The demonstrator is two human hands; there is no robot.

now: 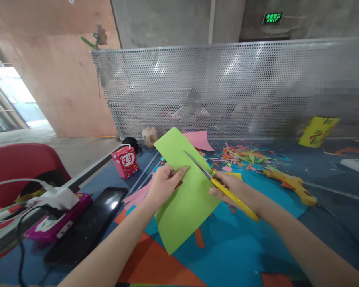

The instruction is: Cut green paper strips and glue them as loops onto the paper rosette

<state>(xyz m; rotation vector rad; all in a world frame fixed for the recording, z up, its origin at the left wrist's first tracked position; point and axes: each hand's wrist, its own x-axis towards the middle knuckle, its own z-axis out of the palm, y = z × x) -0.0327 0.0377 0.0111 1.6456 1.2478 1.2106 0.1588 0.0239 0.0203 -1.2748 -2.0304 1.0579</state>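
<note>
A sheet of light green paper [185, 219] is held up at a slant over the table. My left hand [164, 181] grips its left edge, thumb lying on the front and fingers partly hidden behind. Yellow-handled scissors [233, 199] are in my right hand [231, 185], with their blades lying across the front of the green sheet and pointing up and left. Some right-hand fingers are at the sheet's right edge, partly hidden by the scissors. Below lie large blue paper [245, 243] and orange paper [155, 261].
Colourful paper scraps [242, 155] heap behind the sheet, near pink paper [199, 140]. To the right are a yellow glue gun [290, 184] and a yellow packet [318, 131]. A red drink carton [125, 161], black phone [89, 223] and purple power strip [58, 227] sit left. A perforated metal partition [179, 79] stands behind.
</note>
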